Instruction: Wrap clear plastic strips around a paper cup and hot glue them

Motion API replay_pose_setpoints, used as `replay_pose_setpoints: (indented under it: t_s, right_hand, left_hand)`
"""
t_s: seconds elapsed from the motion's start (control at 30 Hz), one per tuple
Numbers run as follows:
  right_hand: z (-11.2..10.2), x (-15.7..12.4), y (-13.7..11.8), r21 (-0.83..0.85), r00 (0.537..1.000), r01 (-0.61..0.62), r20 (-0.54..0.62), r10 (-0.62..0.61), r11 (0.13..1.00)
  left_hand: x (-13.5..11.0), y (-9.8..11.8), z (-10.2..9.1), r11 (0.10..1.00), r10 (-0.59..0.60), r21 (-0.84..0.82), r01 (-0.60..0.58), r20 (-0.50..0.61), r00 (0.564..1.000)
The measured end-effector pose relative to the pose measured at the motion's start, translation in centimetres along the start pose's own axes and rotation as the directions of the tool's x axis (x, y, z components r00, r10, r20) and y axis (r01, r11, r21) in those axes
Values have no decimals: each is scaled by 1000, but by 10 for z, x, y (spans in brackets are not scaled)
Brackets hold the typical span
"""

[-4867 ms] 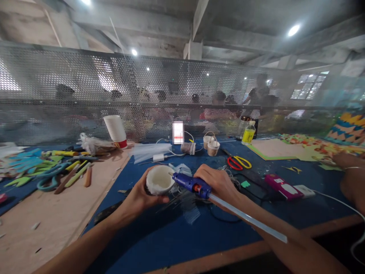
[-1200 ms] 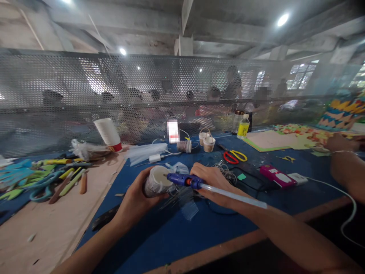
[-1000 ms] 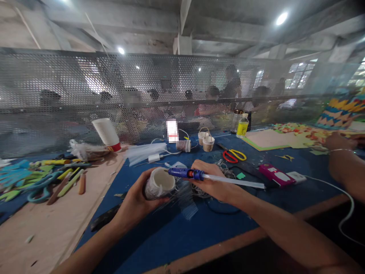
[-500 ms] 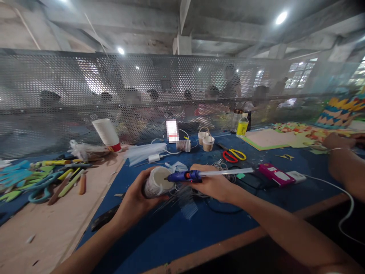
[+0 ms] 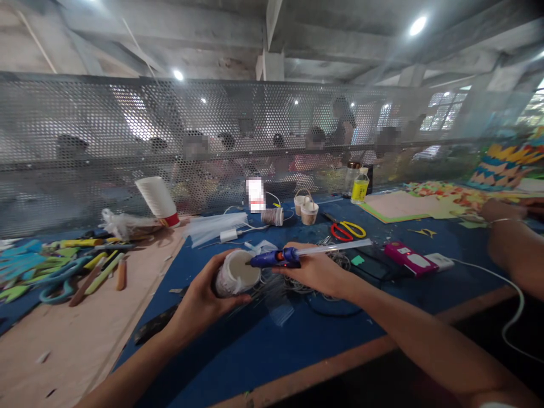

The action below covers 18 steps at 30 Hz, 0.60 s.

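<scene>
A paper cup with a cord-like wrapping is tilted in my left hand, whose fingers and thumb close round its side. My right hand grips a blue hot glue gun, and a clear glue stick sticks out of its back end. The gun's nozzle is at the cup's open mouth; whether it touches the inside I cannot tell. Beneath my right hand lies a tangle of grey cord. Two small cord-wrapped baskets stand farther back.
Red-and-yellow scissors, a magenta box and a yellow-labelled bottle are on the right. Stacked paper cups, blue scissors and a bundle of glue sticks lie left. Another person's arm reaches in at the right.
The glue gun has tipped slightly, its glue stick's rear end now a little higher. Both hands keep their holds, and the cup stays nearly in place.
</scene>
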State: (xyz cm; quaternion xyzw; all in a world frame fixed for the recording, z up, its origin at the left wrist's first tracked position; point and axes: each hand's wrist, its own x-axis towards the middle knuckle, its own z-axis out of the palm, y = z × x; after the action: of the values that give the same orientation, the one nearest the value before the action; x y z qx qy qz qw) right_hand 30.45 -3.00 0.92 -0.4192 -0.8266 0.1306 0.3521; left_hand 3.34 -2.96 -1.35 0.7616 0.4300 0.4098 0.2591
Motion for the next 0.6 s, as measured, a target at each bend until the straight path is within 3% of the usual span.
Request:
replay_pose_setpoints:
  t_s: [0.33, 0.6]
  right_hand:
    - [0, 3, 1, -9, 998, -59, -3, 59, 998]
    - [0, 3, 2, -3, 1000, -21, -16, 21, 1000]
  left_hand:
    - [0, -3, -1, 1000, 20, -21, -20, -3, 1000]
    - [2, -3, -1, 999, 50, 17, -49, -11, 999]
